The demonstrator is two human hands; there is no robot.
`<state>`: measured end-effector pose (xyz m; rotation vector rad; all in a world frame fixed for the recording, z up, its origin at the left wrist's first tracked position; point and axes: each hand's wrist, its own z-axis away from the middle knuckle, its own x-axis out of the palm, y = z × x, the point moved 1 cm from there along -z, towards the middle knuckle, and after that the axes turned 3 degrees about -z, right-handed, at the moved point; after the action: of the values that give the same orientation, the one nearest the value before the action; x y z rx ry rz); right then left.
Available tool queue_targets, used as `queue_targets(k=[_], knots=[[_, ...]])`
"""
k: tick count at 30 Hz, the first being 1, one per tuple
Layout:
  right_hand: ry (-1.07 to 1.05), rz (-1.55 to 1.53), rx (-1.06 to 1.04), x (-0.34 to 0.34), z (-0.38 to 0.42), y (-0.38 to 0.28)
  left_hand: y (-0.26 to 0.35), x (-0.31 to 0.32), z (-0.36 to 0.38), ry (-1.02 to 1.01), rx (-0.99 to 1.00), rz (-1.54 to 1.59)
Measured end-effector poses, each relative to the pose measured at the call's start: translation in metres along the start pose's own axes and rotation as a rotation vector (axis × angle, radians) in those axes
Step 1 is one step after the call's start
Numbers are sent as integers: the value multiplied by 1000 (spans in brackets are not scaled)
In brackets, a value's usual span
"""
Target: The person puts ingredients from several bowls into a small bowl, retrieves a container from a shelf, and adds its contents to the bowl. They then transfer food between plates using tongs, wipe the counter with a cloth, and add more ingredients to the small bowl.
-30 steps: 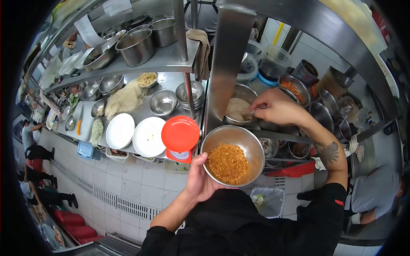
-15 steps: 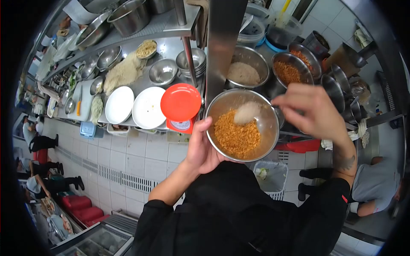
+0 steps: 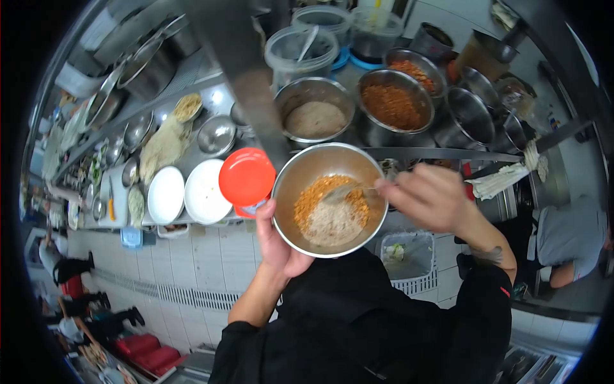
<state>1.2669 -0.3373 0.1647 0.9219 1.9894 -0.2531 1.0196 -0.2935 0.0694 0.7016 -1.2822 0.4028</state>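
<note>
My left hand (image 3: pixel 281 246) grips a stainless steel mixing bowl (image 3: pixel 293 176) by its left side, thumb at the rim. Coarse orange-brown crumbs (image 3: pixel 308 197) fill the bowl's bottom, and a pale beige powder (image 3: pixel 336 224) lies spread over their near part. In my right hand (image 3: pixel 427 197) is a metal spoon (image 3: pixel 340 192), fingers closed on its handle at the right rim. Its head sits inside the bowl, above the powder. Just behind the bowl stands a steel pot (image 3: pixel 286 96) of similar pale powder, beside another pot (image 3: pixel 366 131) of orange-brown crumbs.
A red scale plate (image 3: pixel 247 182) and two white plates (image 3: pixel 209 192) line the counter at left. A steel post (image 3: pixel 249 83) rises behind the bowl. Clear plastic tubs (image 3: pixel 300 54) stand farther back. Below right is a waste bin (image 3: pixel 409 272); a person (image 3: pixel 566 224) bends at far right.
The pale powder, a mound on the spoon before, now lies loose over the crumbs. My right hand has lowered with the spoon. The view has turned, showing more of the pots.
</note>
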Motion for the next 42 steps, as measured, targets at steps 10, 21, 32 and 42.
queue_targets(k=[10,21,32,42], knots=[[-294,-268,419,41,-78,72,-16,-8,-7,132,42,-206],[-407,-474,582,53,-85,108,-11,-10,-2,144,81,-124],[60,-14,-123,-21,8,16,-8,10,-7,-103,-97,103],[-32,-70,506,-32,21,93,-62,-21,-22,220,-127,-116]])
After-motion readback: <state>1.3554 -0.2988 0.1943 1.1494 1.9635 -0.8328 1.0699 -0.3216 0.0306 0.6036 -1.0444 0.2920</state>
